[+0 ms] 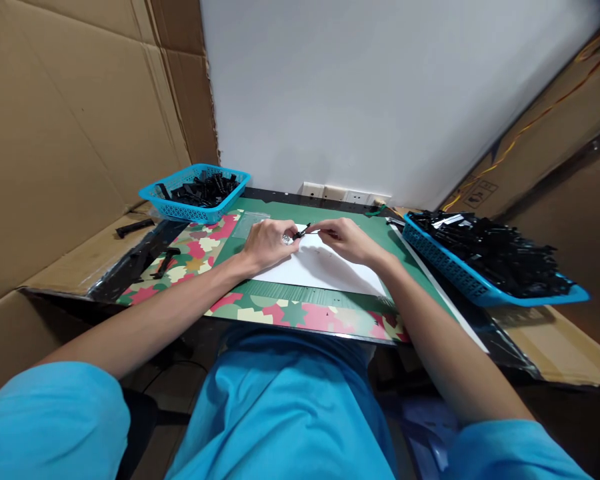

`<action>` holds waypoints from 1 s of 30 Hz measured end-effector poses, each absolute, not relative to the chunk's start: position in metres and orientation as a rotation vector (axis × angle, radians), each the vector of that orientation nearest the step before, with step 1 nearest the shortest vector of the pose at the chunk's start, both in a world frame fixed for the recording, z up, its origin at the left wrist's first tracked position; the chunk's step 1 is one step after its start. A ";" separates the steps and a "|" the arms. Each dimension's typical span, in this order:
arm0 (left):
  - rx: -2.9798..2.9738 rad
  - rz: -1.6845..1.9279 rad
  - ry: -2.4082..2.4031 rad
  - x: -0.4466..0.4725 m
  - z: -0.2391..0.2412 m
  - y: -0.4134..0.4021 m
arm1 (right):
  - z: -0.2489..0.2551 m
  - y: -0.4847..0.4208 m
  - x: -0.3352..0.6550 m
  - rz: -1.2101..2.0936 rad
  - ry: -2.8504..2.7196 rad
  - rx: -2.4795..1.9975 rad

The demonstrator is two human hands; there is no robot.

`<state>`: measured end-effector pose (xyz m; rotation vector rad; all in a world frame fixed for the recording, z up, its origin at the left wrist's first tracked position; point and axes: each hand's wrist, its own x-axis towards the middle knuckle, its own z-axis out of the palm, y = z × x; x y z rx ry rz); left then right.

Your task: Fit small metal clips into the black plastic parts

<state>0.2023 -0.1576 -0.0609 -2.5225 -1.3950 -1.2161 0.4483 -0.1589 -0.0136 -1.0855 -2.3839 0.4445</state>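
Observation:
Above a white sheet of paper (325, 270), my left hand (269, 243) is closed around a small black plastic part (300, 234). Something clear or shiny also shows inside its curled fingers, too small to name. Opposite it, my right hand (344, 239) is closed in a pinch, fingertips beside the black part. A thin, slender tool seems to stick out from those fingers toward the part; its kind cannot be made out. The left fingers hide most of the black part.
A blue basket (180, 212) of black parts stands back left; another blue basket (445, 265), heaped with black parts, is at right. Loose black parts (166, 263) lie at left on the patterned mat (305, 315). Wall sockets (335, 193) line the back; cardboard (80, 100) walls the left.

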 end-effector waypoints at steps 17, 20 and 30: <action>-2.500 -1.280 -1.411 0.203 -0.062 -0.158 | -0.022 -0.159 0.442 0.424 -2.389 -0.991; -2.518 -1.288 -1.381 0.203 -0.061 -0.160 | -0.025 -0.159 0.440 0.416 -2.378 -0.966; -2.577 -1.231 -1.298 0.204 -0.060 -0.160 | -0.022 -0.168 0.428 0.258 -2.552 -0.896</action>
